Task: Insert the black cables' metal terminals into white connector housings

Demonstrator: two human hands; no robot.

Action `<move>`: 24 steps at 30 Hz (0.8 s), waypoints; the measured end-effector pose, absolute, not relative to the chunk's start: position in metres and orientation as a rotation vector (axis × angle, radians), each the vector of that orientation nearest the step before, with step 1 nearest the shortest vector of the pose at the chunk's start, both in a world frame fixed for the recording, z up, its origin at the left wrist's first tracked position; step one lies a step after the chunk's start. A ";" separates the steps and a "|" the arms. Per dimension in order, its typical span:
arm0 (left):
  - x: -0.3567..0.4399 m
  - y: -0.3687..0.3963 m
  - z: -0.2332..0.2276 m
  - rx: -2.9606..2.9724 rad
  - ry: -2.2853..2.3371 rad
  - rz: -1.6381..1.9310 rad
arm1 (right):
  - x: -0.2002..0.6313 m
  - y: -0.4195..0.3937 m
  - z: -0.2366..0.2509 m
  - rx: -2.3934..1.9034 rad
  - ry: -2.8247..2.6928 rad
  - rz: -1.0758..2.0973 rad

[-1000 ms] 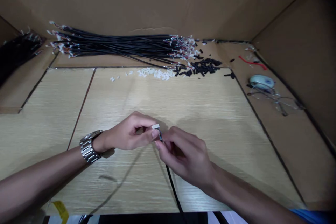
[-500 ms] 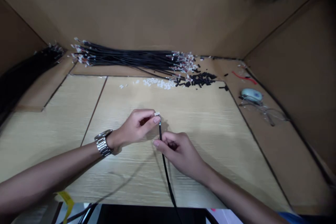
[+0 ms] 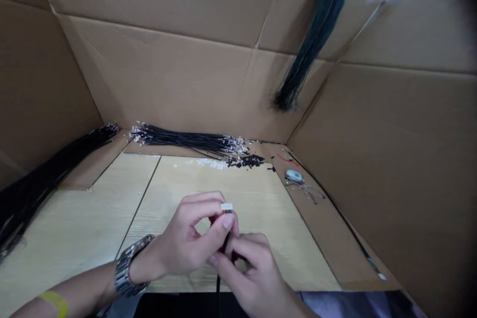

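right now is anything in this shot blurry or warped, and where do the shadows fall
Head view: the hanging black bundle at top is smeared by blur; the cardboard walls bow outward towards the edges, wide-lens warp; soft overhead light, no glare on the wooden table; the left hand and right hand pinching the white connector stay fairly sharp, with faint shadow just beneath them.

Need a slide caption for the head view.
Both hands, left and right, pinch a black cable with a white plug.

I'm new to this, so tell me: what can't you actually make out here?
- Head view: the black cable vanishes between the left hand and right hand.
- White connector: too small for detail.
- Small parts at the back: too tiny to identify.
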State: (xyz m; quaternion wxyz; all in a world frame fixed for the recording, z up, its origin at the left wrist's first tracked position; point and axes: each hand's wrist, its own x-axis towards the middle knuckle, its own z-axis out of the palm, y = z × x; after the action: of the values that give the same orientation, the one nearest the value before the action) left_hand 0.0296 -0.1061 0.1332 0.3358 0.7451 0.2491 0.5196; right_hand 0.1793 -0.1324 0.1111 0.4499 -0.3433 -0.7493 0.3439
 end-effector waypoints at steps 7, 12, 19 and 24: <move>0.025 -0.140 0.166 2.080 0.599 1.384 | 0.175 -0.155 0.127 -0.683 -1.862 0.672; 0.025 -0.159 0.175 2.116 0.592 1.387 | 0.175 -0.170 0.135 -0.595 -1.847 0.708; 0.035 -0.180 0.185 2.157 0.607 1.392 | 0.181 -0.196 0.140 -0.675 -1.809 0.863; 0.027 -0.166 0.224 1.932 0.742 1.688 | 0.198 -0.208 0.128 -0.857 -1.878 1.218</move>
State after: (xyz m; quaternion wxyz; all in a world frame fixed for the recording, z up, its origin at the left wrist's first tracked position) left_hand 0.0272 -0.1664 0.2242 0.2333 0.7034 0.2701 0.6148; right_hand 0.1978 -0.2083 0.1276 0.3641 -0.3330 -0.7298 0.4732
